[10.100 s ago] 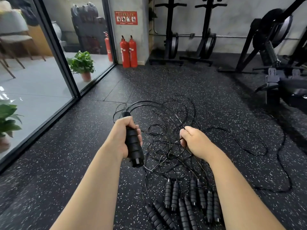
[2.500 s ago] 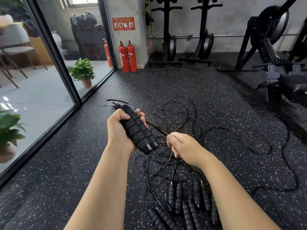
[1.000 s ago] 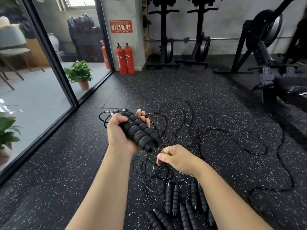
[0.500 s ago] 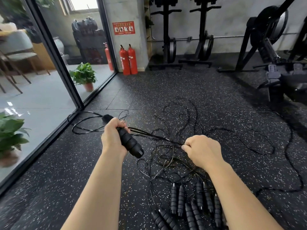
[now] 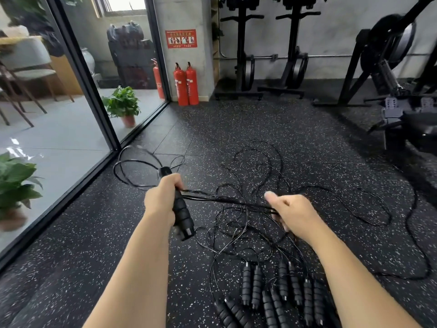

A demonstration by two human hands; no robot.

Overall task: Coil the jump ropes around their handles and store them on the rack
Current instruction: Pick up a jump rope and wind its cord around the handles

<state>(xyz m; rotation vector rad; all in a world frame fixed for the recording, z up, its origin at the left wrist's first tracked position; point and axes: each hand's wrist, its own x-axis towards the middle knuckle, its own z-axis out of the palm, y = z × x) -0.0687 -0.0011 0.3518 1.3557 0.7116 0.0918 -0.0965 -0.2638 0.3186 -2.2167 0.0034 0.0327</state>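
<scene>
Two bare hands work a black jump rope above a speckled rubber gym floor (image 5: 272,119). The left hand (image 5: 160,197) has its fingers wrapped round a ribbed black handle (image 5: 181,209), held tilted with its capped end pointing down toward the person; whether a second handle lies behind it cannot be told. Several strands of the cord (image 5: 224,200) run taut from the handle's upper part across to the right hand (image 5: 293,213), whose fingers are curled and pinch the strands, thumb lifted. More loops of the same cord (image 5: 132,166) fan out past the handle's top end, toward a glass partition (image 5: 71,102).

On the floor beneath the hands lies a tangle of thin black ropes (image 5: 260,176), spreading well to the right. Nearer the person, ten loose handles (image 5: 279,294) lie on the floor in five side-by-side pairs, their cords leading up into the tangle.

Two red fire extinguishers (image 5: 186,85) stand against a pillar, with a third (image 5: 158,81) showing behind the glass. Two potted plants sit beyond the partition, one (image 5: 123,105) near the corner and one (image 5: 14,185) at the left edge. Two upright black machines (image 5: 267,48) stand against the far wall.
</scene>
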